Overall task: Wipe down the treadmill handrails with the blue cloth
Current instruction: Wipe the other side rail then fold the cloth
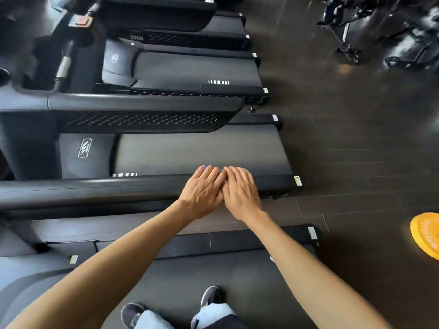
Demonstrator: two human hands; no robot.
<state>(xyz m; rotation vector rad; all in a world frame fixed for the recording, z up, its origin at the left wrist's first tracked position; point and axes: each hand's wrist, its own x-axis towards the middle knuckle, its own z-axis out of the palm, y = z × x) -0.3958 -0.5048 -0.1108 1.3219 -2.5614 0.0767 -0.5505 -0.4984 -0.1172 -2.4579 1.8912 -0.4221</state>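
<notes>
A long black treadmill handrail [95, 188] runs left to right across the middle of the head view. My left hand [204, 191] and my right hand [240, 188] lie side by side on its right end, fingers pressed flat over the rail. Only a thin sliver of the blue cloth [210, 167] shows beyond my fingertips; the rest is hidden under both hands. The treadmill's grey belt [190, 150] lies just past the rail.
More treadmills [190, 67] stand in a row beyond. I stand on another treadmill's belt [213, 276], my shoes at the bottom. A yellow weight plate [425, 236] lies on the dark floor at right. Gym machines [380, 32] fill the top right.
</notes>
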